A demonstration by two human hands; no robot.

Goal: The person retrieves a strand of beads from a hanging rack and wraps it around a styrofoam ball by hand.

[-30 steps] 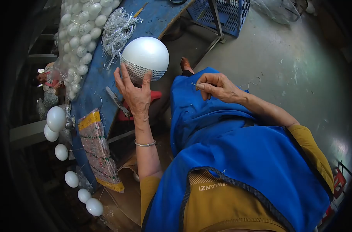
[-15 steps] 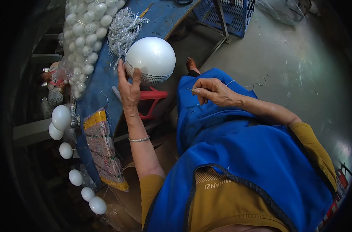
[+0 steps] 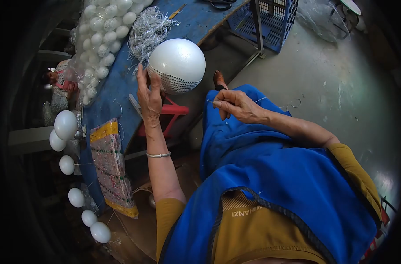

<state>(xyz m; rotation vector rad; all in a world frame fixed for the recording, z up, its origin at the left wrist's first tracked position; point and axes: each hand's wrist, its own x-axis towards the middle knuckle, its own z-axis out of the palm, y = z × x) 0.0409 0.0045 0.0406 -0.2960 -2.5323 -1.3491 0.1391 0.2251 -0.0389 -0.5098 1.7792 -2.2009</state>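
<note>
Beside a blue worktop (image 3: pixel 196 23), the left hand (image 3: pixel 151 97) grips a white ball (image 3: pixel 178 57) just past its palm, studded band (image 3: pixel 178 84) against the thumb (image 3: pixel 155 83); the right hand (image 3: pixel 240 105), clear of it, pinches a thin strand (image 3: pixel 210 101). Light, steady pressure should best spare the studs.

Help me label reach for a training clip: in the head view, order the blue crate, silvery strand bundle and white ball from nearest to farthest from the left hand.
1. White ball: touching the left hand.
2. Silvery strand bundle: on the blue table, above-left of the ball in the picture.
3. Blue crate: past the table's edge, near the picture's top.
</note>
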